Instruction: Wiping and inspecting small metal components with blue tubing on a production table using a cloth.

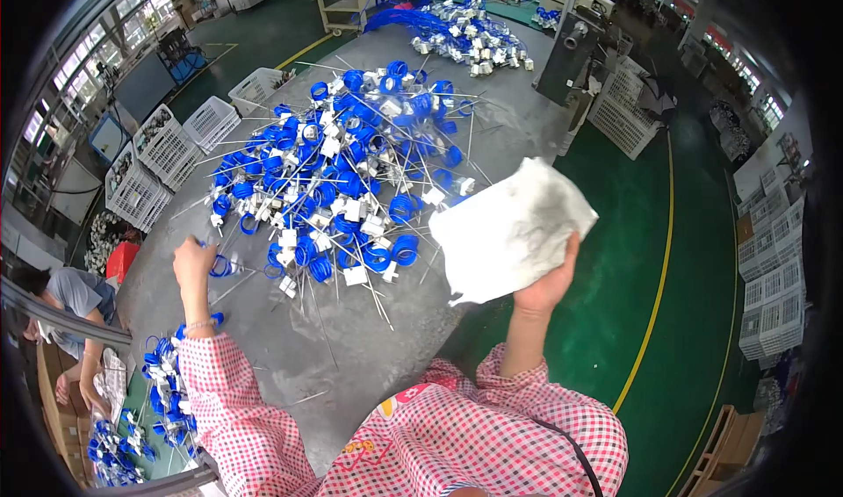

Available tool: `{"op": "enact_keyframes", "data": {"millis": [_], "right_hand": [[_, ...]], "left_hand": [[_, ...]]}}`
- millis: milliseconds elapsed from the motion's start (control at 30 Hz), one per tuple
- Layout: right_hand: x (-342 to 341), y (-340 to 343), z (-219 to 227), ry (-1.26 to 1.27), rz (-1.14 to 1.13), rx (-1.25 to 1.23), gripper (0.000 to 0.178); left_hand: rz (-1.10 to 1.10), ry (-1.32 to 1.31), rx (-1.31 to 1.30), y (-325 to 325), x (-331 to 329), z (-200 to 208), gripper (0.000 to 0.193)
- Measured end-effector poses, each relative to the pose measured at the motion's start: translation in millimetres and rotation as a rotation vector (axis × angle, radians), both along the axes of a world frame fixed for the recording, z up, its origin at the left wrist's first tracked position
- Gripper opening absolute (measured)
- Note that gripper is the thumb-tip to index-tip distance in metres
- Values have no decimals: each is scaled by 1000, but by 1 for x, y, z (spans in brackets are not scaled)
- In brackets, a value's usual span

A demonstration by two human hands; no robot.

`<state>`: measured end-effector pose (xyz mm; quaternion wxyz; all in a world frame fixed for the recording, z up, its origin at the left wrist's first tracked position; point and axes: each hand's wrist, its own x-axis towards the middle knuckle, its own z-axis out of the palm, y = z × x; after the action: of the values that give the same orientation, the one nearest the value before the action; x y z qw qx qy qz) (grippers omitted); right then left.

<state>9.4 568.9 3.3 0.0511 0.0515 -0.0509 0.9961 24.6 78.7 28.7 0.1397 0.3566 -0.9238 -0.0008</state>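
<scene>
A big pile of blue wire coils with white connectors and long thin metal rods (347, 181) lies spread over a grey table (351, 356). My left hand (195, 264) reaches to the pile's near left edge and is closed on one blue coil (221, 266). My right hand (549, 288) is raised at the table's right edge and grips a crumpled white cloth (509, 229) marked with grey smudges. Both forearms wear red-and-white checked sleeves.
A second heap of blue coils (465, 36) lies at the table's far end. White plastic crates (162, 150) stand on the floor at left, another crate (625, 115) at right. A seated person (75, 299) works low at left beside more coils (162, 383). Green floor with a yellow line (654, 304) runs at right.
</scene>
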Motion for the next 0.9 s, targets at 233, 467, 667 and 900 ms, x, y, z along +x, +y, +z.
{"op": "enact_keyframes", "data": {"millis": [233, 467, 667, 900], "right_hand": [[31, -19, -24, -80, 223, 120, 46], [92, -40, -26, -58, 537, 153, 46], [123, -71, -18, -60, 615, 303, 47], [170, -152, -11, 59, 438, 795, 43]], "left_hand": [[-267, 511, 799, 24, 116, -33, 19], [-211, 1427, 1567, 90, 166, -37, 21], [-491, 1549, 1431, 131, 235, -16, 28], [-378, 1549, 1198, 203, 263, -44, 49]]}}
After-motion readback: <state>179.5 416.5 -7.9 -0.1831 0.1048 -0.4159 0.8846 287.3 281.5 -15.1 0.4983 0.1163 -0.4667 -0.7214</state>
